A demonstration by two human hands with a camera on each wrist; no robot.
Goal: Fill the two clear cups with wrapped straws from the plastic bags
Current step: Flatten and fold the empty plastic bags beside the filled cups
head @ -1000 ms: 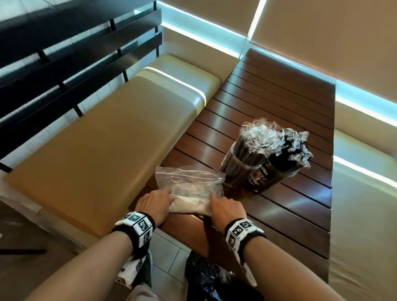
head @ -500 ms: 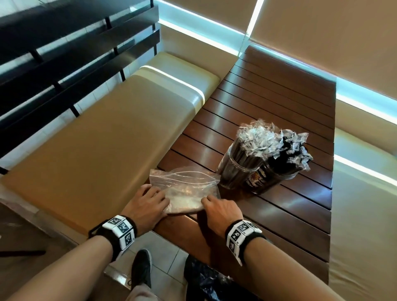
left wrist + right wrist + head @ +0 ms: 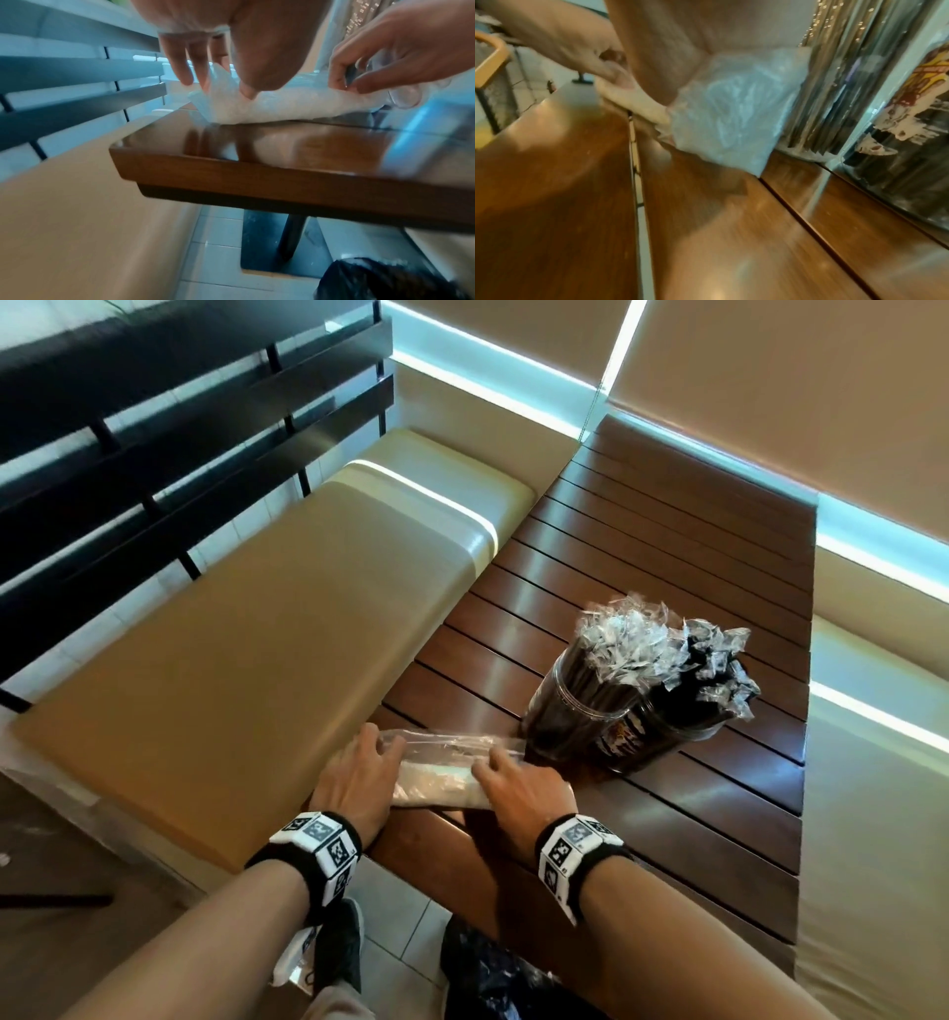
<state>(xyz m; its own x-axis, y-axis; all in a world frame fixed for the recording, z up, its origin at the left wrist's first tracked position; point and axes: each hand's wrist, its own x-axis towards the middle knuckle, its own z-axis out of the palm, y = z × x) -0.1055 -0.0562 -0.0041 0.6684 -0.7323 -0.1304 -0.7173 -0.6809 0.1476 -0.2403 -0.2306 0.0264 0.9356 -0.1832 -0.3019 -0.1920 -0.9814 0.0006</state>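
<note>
both cups (image 3: 606, 711) stand packed with straws (image 3: 624, 642). just in front of the cups, the left hand (image 3: 354, 778) and right hand (image 3: 518, 783) pinch opposite ends of an empty bag (image 3: 447, 762), probably rolling it flat for disposal.

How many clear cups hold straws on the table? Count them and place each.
2. The left cup stands just beyond the plastic bag; the right cup, with a printed label, touches it. None seem hidden.

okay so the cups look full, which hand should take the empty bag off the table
Left, probably. The left hand already pinches the plastic bag at the table edge, with open floor below. The right hand grips the end beside the two clear cups, so it risks bumping them.
</note>
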